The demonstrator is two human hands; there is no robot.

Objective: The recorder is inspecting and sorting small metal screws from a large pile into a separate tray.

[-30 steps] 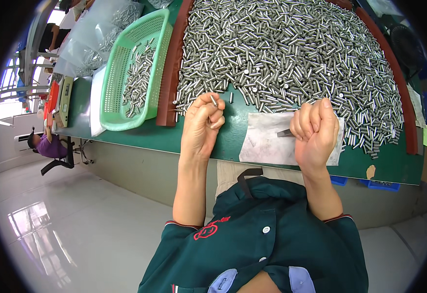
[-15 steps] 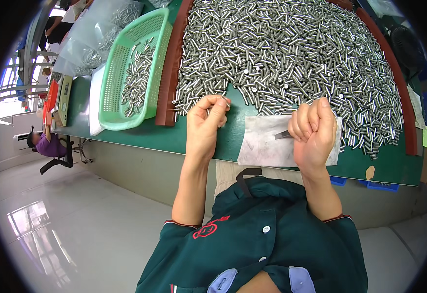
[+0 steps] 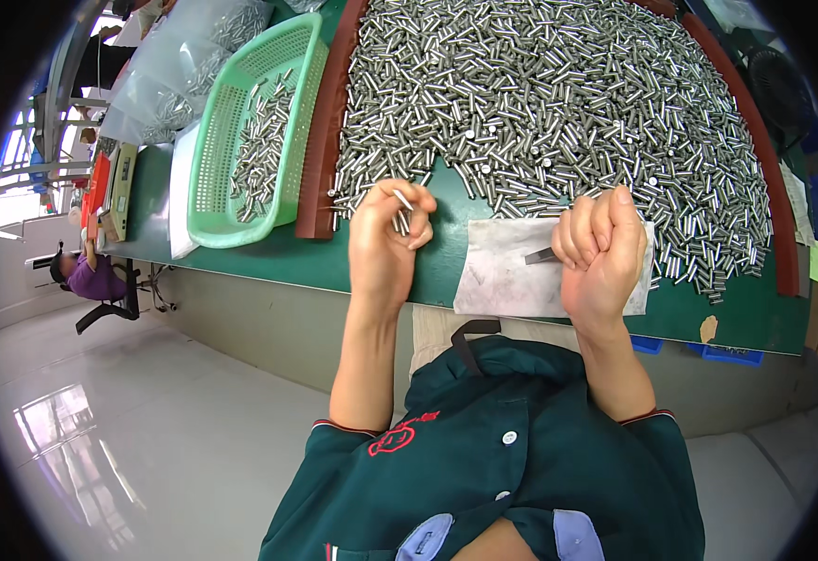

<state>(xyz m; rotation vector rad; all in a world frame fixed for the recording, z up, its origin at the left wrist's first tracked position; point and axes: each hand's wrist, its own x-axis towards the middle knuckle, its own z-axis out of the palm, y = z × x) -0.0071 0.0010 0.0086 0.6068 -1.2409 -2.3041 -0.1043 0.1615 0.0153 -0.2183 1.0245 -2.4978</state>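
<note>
My left hand is closed on a few short metal pins, held among the curled fingers just at the near left edge of the pin heap. My right hand is wrapped round a dark, flat-bladed tool whose tip sticks out to the left; its kind is hidden by the fist. Beneath that hand lies a smudged white cloth at the table's front. A wide heap of shiny metal pins spreads beyond both hands.
Red-brown strips border the heap. To its left stands a green plastic basket holding more pins, with clear bags of pins behind it. A black fan is at far right. A person in purple sits far left.
My left hand has shifted slightly left and turned, its thumb and fingers rearranged so the pins now show between them. My right hand stays in place.
</note>
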